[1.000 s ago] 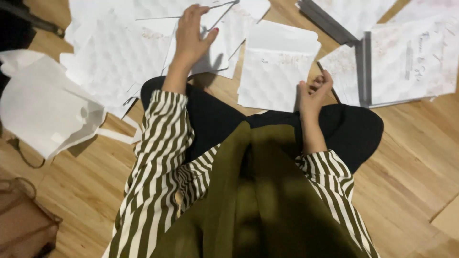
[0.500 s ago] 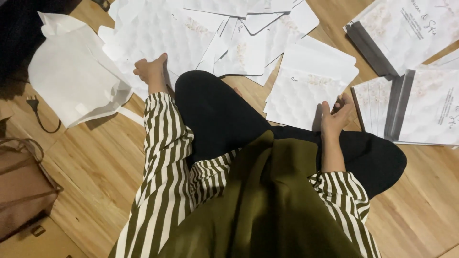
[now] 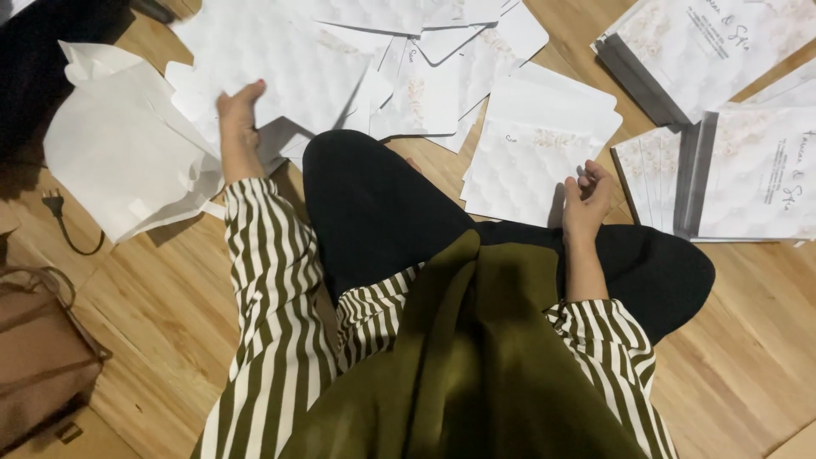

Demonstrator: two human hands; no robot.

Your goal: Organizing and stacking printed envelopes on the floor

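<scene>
Left hand (image 3: 238, 115): closed on the edge of a large white patterned sheet (image 3: 280, 51), held just above the wooden floor (image 3: 153, 289) beside the raised black-clad knee (image 3: 374, 195). Right hand (image 3: 585, 197): fingers loosely curled, nothing gripped, rested against a stack of white cards (image 3: 531, 153). A white paper bag (image 3: 119, 153) is seen left; a brown bag (image 3: 38, 348) at the lower left.

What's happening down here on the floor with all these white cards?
A person sits on the wooden floor amid scattered white cards. Their left hand grips a large white patterned sheet by its edge. The right hand rests on their knee beside a stack of white cards. A white paper bag lies beside the left arm.
</scene>
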